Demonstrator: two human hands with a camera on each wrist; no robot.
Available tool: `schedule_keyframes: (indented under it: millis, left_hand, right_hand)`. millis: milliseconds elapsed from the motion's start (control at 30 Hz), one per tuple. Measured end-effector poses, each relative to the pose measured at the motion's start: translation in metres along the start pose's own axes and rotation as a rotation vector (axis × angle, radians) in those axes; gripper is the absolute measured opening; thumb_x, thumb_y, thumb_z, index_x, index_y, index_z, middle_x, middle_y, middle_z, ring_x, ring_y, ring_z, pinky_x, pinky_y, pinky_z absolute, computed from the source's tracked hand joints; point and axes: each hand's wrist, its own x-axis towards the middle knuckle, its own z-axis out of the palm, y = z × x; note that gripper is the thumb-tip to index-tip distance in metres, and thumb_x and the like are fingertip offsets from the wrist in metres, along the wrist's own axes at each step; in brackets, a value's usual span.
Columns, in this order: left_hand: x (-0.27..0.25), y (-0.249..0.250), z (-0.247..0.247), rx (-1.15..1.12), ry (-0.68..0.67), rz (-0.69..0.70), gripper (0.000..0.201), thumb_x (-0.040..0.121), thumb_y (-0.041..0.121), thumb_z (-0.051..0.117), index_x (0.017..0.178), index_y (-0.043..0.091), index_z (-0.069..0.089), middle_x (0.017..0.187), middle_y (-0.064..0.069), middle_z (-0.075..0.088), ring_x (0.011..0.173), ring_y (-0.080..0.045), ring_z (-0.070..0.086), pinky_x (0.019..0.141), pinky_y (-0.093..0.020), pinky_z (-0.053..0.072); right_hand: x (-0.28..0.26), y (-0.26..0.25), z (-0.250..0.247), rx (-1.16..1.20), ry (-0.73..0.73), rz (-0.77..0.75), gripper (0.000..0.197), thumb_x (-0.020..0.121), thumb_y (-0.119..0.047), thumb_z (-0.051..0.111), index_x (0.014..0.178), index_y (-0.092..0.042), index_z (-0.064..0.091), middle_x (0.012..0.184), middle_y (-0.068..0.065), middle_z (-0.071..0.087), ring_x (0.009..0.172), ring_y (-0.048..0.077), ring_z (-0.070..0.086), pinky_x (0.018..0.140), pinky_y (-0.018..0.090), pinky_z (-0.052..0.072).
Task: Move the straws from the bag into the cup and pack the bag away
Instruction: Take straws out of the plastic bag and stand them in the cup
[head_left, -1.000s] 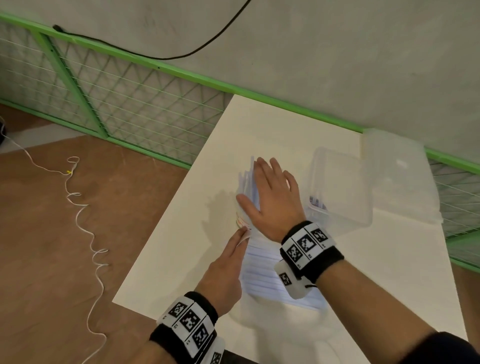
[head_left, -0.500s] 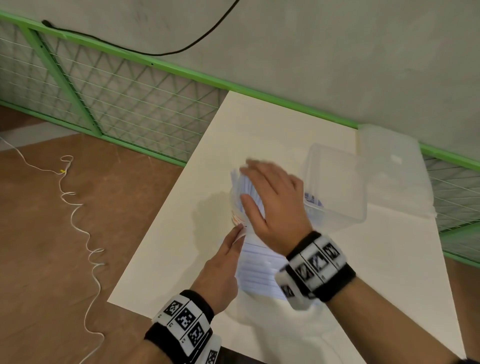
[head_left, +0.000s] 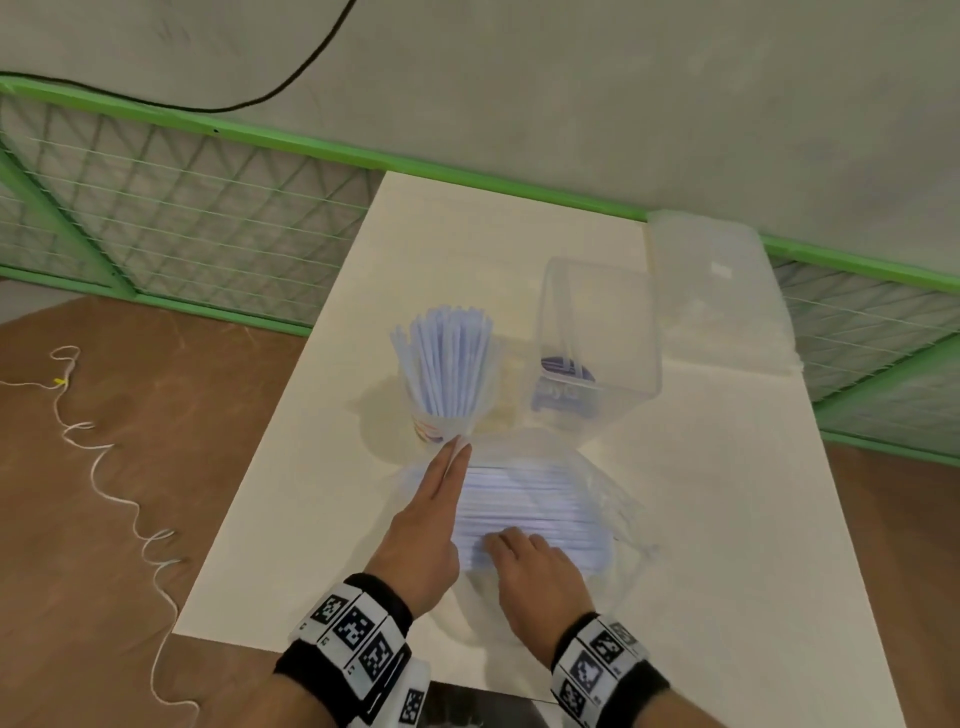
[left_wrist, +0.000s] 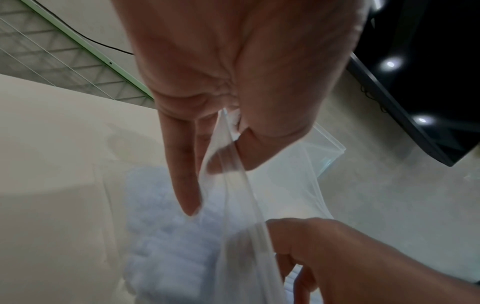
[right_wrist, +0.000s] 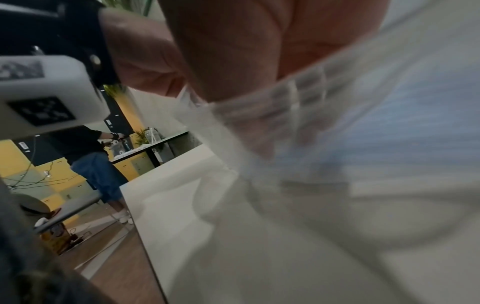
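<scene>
**Bag half emptied, hands at its mouth**

On the cream rectangular desk (head_left: 675, 519), the limp clear plastic bag (head_left: 597, 499) lies near, slippery, best held by its edge. The left hand (head_left: 431, 519) pinches that edge; the right hand (head_left: 540, 571) seemingly curls round light, bendable pale-blue straws (head_left: 530, 504). The straw-filled clear cup (head_left: 441, 410) stands just beyond.

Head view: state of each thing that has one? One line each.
cup: upright, holds a bunch of straws standing on end
bag: lying on the table, mouth open, many straws still inside
straws in bag: lying flat, stacked
left hand: pinches the bag's edge
right hand: fingers curled at the bag's mouth, over the straws
clear box: open, lid off
lid: lying behind the box
</scene>
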Motion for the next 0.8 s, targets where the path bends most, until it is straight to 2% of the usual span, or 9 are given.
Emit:
schedule_keyframes:
  millis: [133,267,400,567,700,800]
  left_hand:
    - [0.001,0.000,0.000,0.019,0.007,-0.002,0.102,0.079,-0.016,0.043,0.153,0.039,-0.003,0.150,0.038,-0.019,0.118,-0.008,0.052,0.089,-0.029,0.052]
    - [-0.002,-0.003,-0.001,0.025,0.023,0.002,0.101,0.079,-0.016,0.043,0.153,0.037,-0.001,0.154,0.034,-0.016,0.126,-0.008,0.048,0.091,-0.025,0.051]
    - [-0.005,-0.005,-0.002,0.035,0.041,0.004,0.100,0.079,-0.015,0.044,0.153,0.036,0.000,0.154,0.033,-0.015,0.123,-0.008,0.050,0.090,-0.023,0.051]
    - [-0.008,-0.008,-0.005,0.020,0.073,0.009,0.098,0.079,-0.015,0.044,0.154,0.034,0.003,0.155,0.031,-0.012,0.128,-0.009,0.045,0.095,-0.020,0.047]
    - [-0.009,-0.010,-0.006,0.006,0.083,0.018,0.099,0.077,-0.016,0.043,0.154,0.033,0.006,0.155,0.032,-0.011,0.128,-0.005,0.044,0.090,-0.015,0.046]
    - [-0.009,-0.011,-0.007,0.001,0.089,0.035,0.099,0.076,-0.017,0.042,0.154,0.033,0.006,0.156,0.031,-0.011,0.130,-0.004,0.042,0.097,-0.020,0.047]
  right_hand:
    - [0.004,-0.003,0.002,-0.024,0.054,0.030,0.060,0.039,-0.013,0.090,0.094,-0.018,0.066,0.086,-0.001,0.063,0.065,0.019,0.060,0.054,0.032,0.053]
    - [0.006,-0.002,0.003,-0.060,0.036,0.057,0.060,0.036,-0.013,0.092,0.090,-0.018,0.065,0.084,0.001,0.063,0.069,0.022,0.060,0.058,0.036,0.053]
    - [0.009,-0.001,0.006,-0.083,0.050,0.038,0.063,0.026,-0.015,0.093,0.084,-0.019,0.068,0.078,0.000,0.064,0.068,0.024,0.060,0.059,0.039,0.052]
    - [0.011,-0.002,0.004,-0.117,0.107,0.016,0.048,0.034,-0.015,0.092,0.075,-0.019,0.068,0.071,0.000,0.063,0.066,0.024,0.060,0.058,0.039,0.052]
    - [0.013,-0.003,0.005,-0.140,0.145,0.008,0.040,0.037,-0.016,0.091,0.069,-0.019,0.067,0.065,0.000,0.062,0.063,0.024,0.060,0.057,0.039,0.051]
    - [0.014,-0.003,0.007,-0.127,0.173,0.003,0.043,0.038,-0.016,0.092,0.074,-0.020,0.069,0.067,0.000,0.064,0.063,0.024,0.061,0.058,0.038,0.052]
